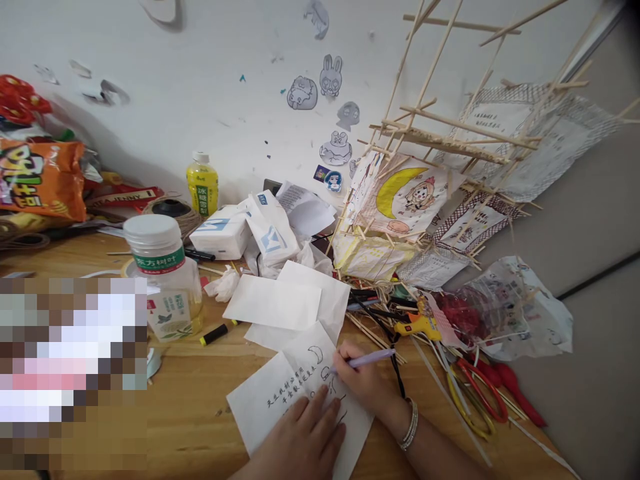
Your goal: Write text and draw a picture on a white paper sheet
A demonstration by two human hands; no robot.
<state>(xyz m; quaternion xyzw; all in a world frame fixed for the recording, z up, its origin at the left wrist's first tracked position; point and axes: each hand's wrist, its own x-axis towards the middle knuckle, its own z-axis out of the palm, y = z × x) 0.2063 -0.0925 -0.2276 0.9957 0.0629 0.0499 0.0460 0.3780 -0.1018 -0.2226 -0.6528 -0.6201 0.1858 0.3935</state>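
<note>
A sheet of white paper [260,410] lies on the wooden table, bearing handwritten characters, a crescent moon outline and part of a small drawn figure. Flat across its lower part rests my left hand [305,437], fingers stretched out, covering some of the drawing. My right hand [363,380] grips a light purple pen [373,358], its tip at the drawn figure beside the writing. A bracelet circles my right wrist. Just behind, blank white sheets [273,301] overlap one another.
A clear jar [173,300] with a white lid and a black marker [214,334] stand and lie to the left. Tissue packs [220,233] and a yellow bottle [203,183] are behind. At right are a stick frame with drawings [400,193], a yellow glue gun [420,327] and scissors [483,390].
</note>
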